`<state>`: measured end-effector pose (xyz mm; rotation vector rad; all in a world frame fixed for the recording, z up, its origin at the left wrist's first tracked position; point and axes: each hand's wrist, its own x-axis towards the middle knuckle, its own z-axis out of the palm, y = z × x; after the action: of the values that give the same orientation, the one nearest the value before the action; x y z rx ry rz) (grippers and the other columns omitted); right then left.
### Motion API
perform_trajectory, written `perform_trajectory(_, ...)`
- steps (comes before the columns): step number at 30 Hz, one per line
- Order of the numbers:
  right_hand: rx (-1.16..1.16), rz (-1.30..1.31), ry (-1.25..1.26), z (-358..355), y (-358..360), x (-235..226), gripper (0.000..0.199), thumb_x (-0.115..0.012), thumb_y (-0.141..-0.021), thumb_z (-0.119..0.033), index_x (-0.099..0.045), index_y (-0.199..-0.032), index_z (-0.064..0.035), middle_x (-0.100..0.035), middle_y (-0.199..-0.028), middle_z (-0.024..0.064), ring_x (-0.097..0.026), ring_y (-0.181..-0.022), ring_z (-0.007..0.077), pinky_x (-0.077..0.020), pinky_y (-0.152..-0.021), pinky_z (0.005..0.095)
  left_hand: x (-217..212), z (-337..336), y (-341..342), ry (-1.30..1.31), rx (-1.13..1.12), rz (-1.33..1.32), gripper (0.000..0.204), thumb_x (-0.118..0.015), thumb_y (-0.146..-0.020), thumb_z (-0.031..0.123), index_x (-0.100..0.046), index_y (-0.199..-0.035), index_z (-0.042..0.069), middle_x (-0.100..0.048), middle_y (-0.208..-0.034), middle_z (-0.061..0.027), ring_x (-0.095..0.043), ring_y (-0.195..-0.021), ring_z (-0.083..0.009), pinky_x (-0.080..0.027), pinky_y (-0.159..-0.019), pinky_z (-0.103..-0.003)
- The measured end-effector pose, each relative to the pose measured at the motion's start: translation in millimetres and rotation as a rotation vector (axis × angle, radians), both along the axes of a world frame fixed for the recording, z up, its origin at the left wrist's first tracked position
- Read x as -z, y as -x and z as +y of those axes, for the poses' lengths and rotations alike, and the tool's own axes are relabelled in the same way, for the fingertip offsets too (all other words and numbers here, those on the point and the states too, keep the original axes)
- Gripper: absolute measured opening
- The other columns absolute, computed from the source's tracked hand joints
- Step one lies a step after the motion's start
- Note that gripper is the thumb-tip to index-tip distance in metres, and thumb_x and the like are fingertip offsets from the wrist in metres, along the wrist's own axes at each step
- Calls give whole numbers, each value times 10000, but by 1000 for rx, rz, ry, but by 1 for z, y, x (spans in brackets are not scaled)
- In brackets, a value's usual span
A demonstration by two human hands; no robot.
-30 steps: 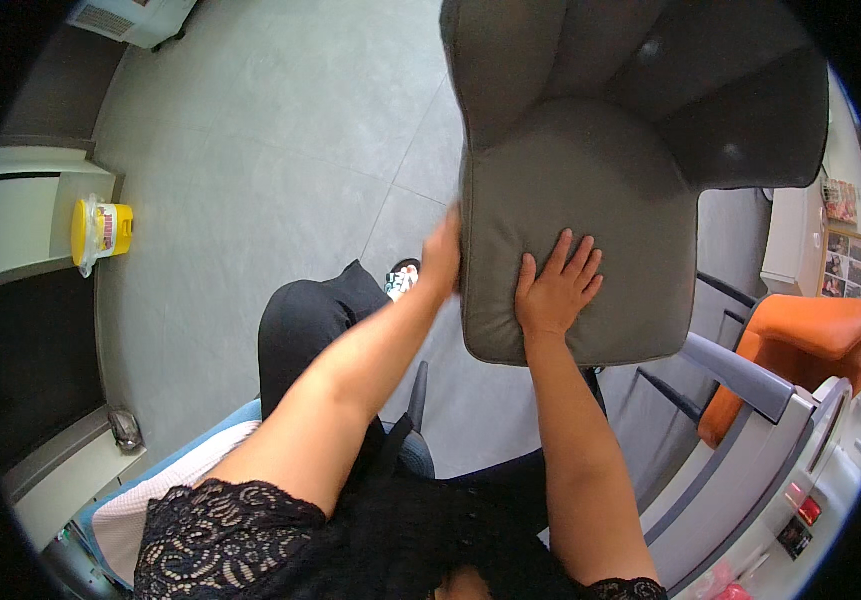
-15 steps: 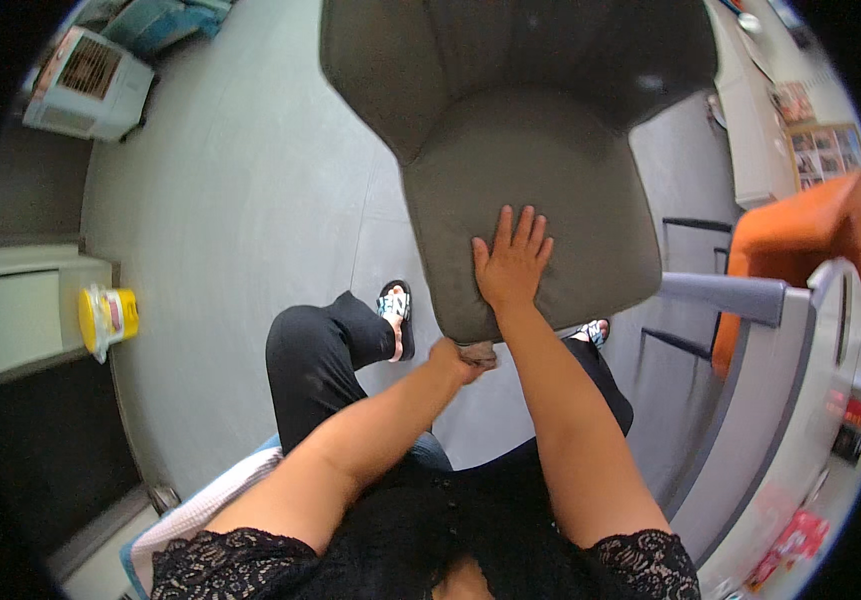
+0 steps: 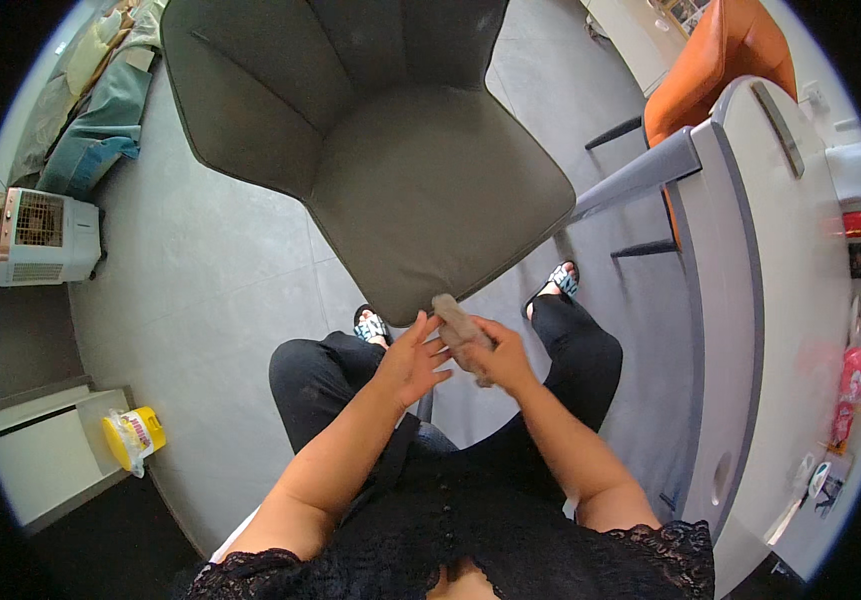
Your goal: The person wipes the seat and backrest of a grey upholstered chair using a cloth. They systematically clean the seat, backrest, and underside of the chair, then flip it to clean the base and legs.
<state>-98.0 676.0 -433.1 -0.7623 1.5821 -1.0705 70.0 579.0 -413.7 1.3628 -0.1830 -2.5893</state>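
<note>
A folded grey-brown cloth [image 3: 458,325] is in my right hand [image 3: 503,358], its fingers closed on the right side. Beside the cloth, my left hand [image 3: 410,364] is open with its fingers spread; whether its fingertips touch the cloth I cannot tell. Both hands are above my lap, by the front edge of a dark olive-grey upholstered chair [image 3: 430,185]. The chair's seat is turned toward me, and its high back rises at the far side.
A curved white table [image 3: 790,330] runs along my right, with an orange chair [image 3: 715,75] beyond it. On the left are a white air cooler [image 3: 50,238] and a yellow bucket [image 3: 135,438]. Draped fabric [image 3: 100,120] lies at the far left.
My right hand has left the seat and now holds the cloth, which was in my left hand. My left hand has opened. The chair appears further left and turned in view.
</note>
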Motion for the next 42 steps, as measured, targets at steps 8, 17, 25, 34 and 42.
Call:
perform_trajectory(8, 180, 1105, 319, -123, 94, 20, 473, -622, -766, -100, -625, -1229, -195, -583, -1254, 101, -518, -1144, 348, -448, -905, 450, 55, -23, -16, 175, -169, -451, 753, -638, -898, 454, -243, -1446, 122, -338, -1399, -182, -367, -1273, -415, -287, -1044, -618)
perform_trajectory(17, -588, 774, 150, -98, -36, 31, 357, -573, -776, -89, -703, -1083, -217, -629, -1144, 65, -558, -1062, 285, -441, -896, 425, 134, -31, -38, 162, -299, -51, 536, -616, -940, 337, -339, -1392, 258, -357, -1461, -92, -354, -1319, -359, -191, -1078, -671)
perform_trajectory(25, -195, 1446, 167, -203, -14, 36, 488, -598, -804, -116, -583, -1283, -207, -575, -1297, 37, -513, -1156, 306, -435, -899, 491, 113, -39, -24, 40, -419, -126, 493, -591, -958, 184, -370, -1398, 209, -368, -1457, -90, -369, -1312, -351, -249, -1071, -644)
perform_trajectory(34, -228, 973, 311, -160, 43, 22, 383, -611, -748, -90, -683, -1115, -170, -625, -1200, 12, -555, -1077, 300, -499, -844, 446, 117, -85, -79, 237, -460, -244, 420, -595, -937, 290, -475, -1252, 39, -519, -1296, -145, -501, -1154, -360, -395, -982, -550)
perform_trajectory(42, -136, 928, 272, -95, 57, 28, 285, -601, -749, -70, -704, -1002, -150, -629, -1178, 56, -552, -1087, 322, -468, -856, 460, 104, -112, -102, 80, -400, -266, 575, -501, -929, 287, -332, -1433, 67, -355, -1485, -163, -307, -1357, -413, -194, -1096, -614)
